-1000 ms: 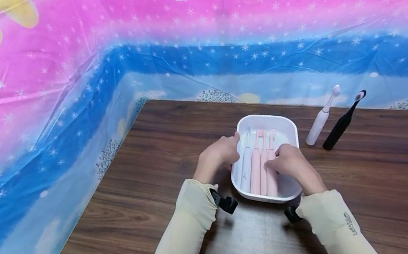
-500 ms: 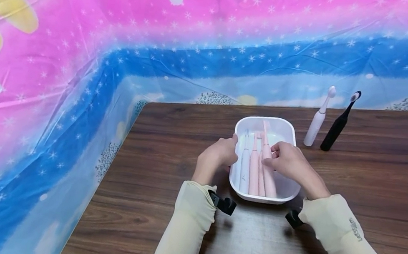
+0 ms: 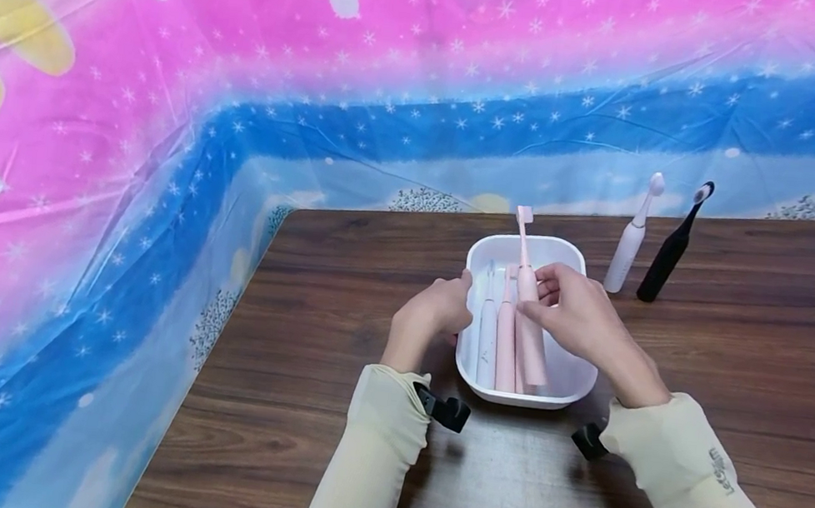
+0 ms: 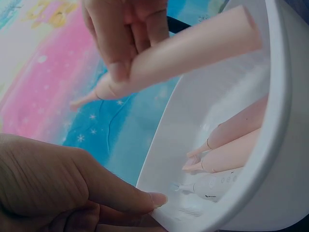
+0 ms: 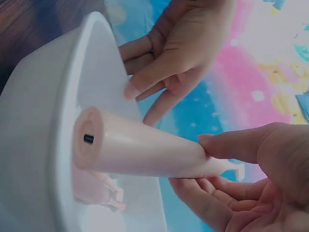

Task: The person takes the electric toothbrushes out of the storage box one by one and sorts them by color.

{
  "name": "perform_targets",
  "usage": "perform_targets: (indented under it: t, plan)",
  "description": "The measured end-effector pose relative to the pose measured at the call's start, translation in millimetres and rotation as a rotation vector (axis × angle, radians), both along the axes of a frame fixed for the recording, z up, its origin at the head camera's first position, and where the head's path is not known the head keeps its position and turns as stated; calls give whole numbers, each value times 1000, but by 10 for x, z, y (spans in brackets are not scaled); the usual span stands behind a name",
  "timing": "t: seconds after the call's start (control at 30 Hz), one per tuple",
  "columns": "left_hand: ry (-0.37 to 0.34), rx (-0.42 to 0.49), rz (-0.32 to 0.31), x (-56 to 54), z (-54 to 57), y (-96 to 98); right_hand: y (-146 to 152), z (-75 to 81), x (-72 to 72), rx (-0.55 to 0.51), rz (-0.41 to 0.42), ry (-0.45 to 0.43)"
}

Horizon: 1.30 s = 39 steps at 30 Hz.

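Note:
My right hand [image 3: 581, 316] pinches a pink electric toothbrush [image 3: 528, 335] by its handle, thumb on one side and fingers on the other. Its brush head points toward the wall, past the far rim. In the right wrist view the handle's round base [image 5: 88, 137] faces the camera. A white plastic bin [image 3: 465, 370] stands below it. My left hand [image 3: 434, 311] grips the bin's left rim, thumb inside and fingers outside. Two more pink electric toothbrushes [image 4: 236, 154] and a white one [image 4: 217, 186] lie side by side in the bin.
Behind and right of the bin, a white electric toothbrush [image 3: 626, 254] and a black one [image 3: 666, 263] stand upright on the wooden table [image 3: 312, 293]. A pink and blue patterned cloth [image 3: 397, 77] hangs along the table's back and left edges.
My right hand has lifted the rightmost pink toothbrush from the row in the bin, its head rising first. My left hand has stayed at the rim.

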<state>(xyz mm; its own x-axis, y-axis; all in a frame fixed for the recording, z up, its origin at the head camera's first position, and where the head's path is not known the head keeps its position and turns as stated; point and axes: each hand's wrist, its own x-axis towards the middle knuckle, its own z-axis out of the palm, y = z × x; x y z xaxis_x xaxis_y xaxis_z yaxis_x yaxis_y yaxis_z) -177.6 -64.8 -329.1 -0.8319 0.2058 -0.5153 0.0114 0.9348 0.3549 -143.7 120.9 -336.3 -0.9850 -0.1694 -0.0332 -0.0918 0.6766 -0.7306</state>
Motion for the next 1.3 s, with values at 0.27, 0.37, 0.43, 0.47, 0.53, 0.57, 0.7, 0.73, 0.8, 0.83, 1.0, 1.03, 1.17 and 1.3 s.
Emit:
perform_targets:
  t: [0.27, 0.37, 0.43, 0.47, 0.53, 0.57, 0.7, 0.73, 0.8, 0.83, 1.0, 1.03, 1.17, 1.3]
  plan:
    - [6, -2, -6, 10, -3, 2, 61, 102, 87, -37, -47, 95]
    - [4, -4, -7, 13, -3, 3, 88, 107, 107, -53, -73, 127]
    - [1, -3, -4, 14, -6, 4, 108, 107, 118, -63, -87, 148]
    - [1, -2, -2, 14, -8, 4, 120, 106, 123, -66, -94, 161]
    - [1, 1, 1, 18, -10, 5, 144, 106, 131, -72, -110, 189]
    - [2, 4, 3, 21, -11, 6, 156, 105, 134, -75, -119, 201]
    - [12, 3, 0, 38, -7, 7, 200, 102, 147, -101, -156, 220]
    - [16, 2, -3, 43, -6, 6, 212, 103, 151, -109, -165, 221]
    - [21, -1, -7, 49, -4, 4, 237, 110, 154, -130, -184, 216]
    - [23, -1, -8, 52, -3, 3, 251, 115, 155, -138, -193, 216]
    - [19, -6, -8, 52, -3, -4, 330, 135, 163, -159, -244, 274]
    - [16, -4, -8, 52, -4, -7, 347, 135, 165, -159, -256, 294]
    - [13, 3, -5, 63, 8, -16, 402, 127, 166, -177, -303, 354]
    - [13, 5, -1, 71, 15, -17, 452, 97, 155, -201, -341, 382]
